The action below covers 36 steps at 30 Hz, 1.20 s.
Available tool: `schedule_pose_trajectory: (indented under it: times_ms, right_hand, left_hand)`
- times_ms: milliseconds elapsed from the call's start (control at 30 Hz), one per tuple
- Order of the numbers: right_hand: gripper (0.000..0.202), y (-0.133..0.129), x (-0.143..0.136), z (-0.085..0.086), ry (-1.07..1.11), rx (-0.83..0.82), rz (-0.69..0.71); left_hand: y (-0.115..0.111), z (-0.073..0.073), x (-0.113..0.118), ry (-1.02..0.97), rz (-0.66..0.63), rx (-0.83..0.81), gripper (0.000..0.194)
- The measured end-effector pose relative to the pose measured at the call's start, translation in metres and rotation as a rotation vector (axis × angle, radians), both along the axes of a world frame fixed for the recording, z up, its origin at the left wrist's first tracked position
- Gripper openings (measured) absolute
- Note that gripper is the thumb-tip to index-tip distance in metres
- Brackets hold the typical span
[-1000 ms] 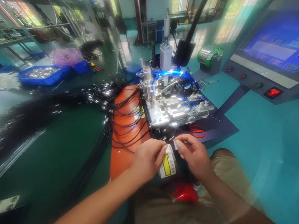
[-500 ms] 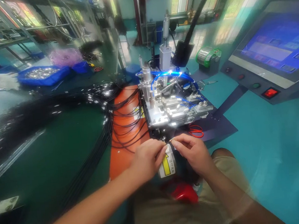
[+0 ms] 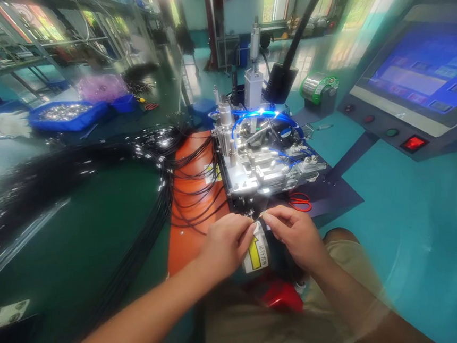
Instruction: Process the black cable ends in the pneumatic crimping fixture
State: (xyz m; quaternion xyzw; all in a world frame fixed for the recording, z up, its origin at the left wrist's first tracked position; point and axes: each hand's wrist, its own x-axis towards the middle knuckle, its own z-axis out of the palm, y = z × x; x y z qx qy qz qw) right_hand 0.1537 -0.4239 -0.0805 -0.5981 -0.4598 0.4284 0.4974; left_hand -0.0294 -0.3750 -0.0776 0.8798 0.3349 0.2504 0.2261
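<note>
My left hand (image 3: 230, 241) is closed in a pinch on a thin black cable (image 3: 257, 219), of which only a short piece shows. Facing it, my right hand (image 3: 296, 235) pinches the cable's tip, where a tiny pale bit shows that is too small to make out. The fingertips of both hands almost meet, just in front of a metal bench machine (image 3: 268, 168) with blue air hoses (image 3: 265, 112). Below the fingers is a white label (image 3: 260, 255) with a yellow arrow.
Black cables (image 3: 145, 227) run over an orange plate (image 3: 194, 212) left of the machine. Red-handled scissors (image 3: 300, 201) lie by its front. At right stands a control screen (image 3: 424, 77); a green-rimmed spool (image 3: 319, 86) is behind. A blue tray (image 3: 66, 119) of small metal parts sits far left.
Both hands keep their pinch at almost the same spot. The view has shifted very slightly.
</note>
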Motion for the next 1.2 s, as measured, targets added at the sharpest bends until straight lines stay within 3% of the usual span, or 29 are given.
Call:
schedule_pose_trajectory:
  times_ms: [433, 1000, 1100, 1200]
  right_hand:
    - [0.021, 0.001, -0.009, 0.004, 0.101, 0.076, -0.025]
    - [0.017, 0.006, -0.031, -0.006, 0.346, 0.151, -0.111]
    - [0.019, 0.006, -0.027, -0.001, 0.327, 0.121, -0.066]
    - [0.019, 0.008, -0.011, 0.007, 0.235, 0.046, 0.077]
  left_hand:
    - [0.0, 0.002, 0.001, 0.014, 0.024, -0.053, 0.027]
    - [0.004, 0.002, 0.0, 0.032, -0.013, -0.073, 0.029]
    - [0.004, 0.001, 0.0, 0.042, -0.008, -0.067, 0.03]
    - [0.003, 0.002, 0.001, 0.049, -0.014, -0.052, 0.028]
